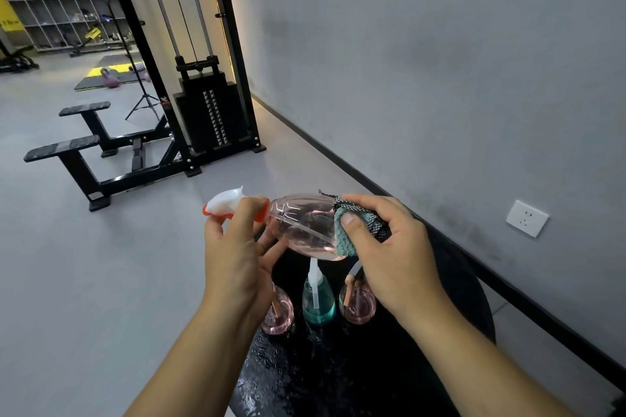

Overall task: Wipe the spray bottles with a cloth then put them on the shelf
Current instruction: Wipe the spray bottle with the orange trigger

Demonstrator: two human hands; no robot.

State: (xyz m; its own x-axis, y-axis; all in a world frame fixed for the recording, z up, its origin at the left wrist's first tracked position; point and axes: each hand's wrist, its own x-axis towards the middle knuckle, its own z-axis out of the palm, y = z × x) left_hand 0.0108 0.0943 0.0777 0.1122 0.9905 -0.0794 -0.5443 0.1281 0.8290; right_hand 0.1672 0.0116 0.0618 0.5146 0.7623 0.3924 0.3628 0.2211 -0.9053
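Note:
A clear pink spray bottle (305, 223) with a white and orange trigger head lies sideways in the air above a black round table (338, 376). My left hand (237, 254) grips its neck just behind the head. My right hand (389, 247) holds a teal and checked cloth (352, 223) pressed around the bottle's base end. Below on the table stand a teal spray bottle (318, 298) and two pink bottles, one on its left (279, 313) and one on its right (359, 300), both partly hidden by my hands.
A grey wall with a white socket (526, 218) runs along the right. A black cable weight machine (210, 112) and padded benches (78, 145) stand on the grey floor ahead left. White cubby shelves (64, 10) line the far wall.

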